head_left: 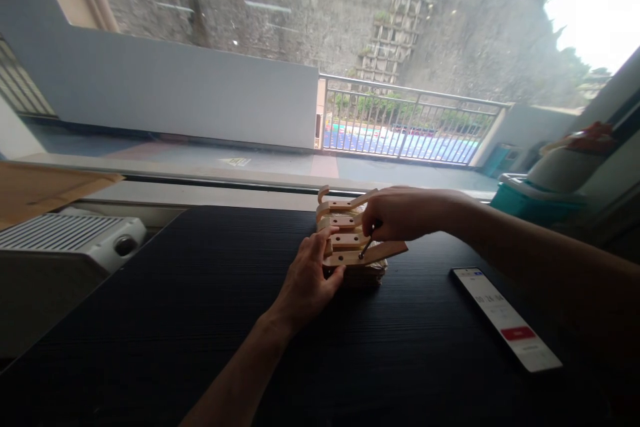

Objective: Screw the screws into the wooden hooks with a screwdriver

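Several pale wooden hook pieces point(341, 239), with dark round holes and upturned ends, lie in a row on a plastic-wrapped stack point(367, 275). My left hand point(311, 273) grips the left end of the nearest wooden hook point(383, 253), its thumb on the near side and its fingers across the far side. My right hand point(397, 213) is closed around a thin metal turning tool point(367, 245). The tool tilts down, and its tip meets the nearest hook at the right-hand hole. Its upper end is hidden in my fist, so I cannot tell its exact kind.
Everything rests on a dark wood-grain table point(190, 320). A phone point(506, 320) showing a timer lies to the right. A white appliance with vents point(75, 240) and brown cardboard point(45, 190) are at the left. A teal container point(535, 203) stands at the right, by the window.
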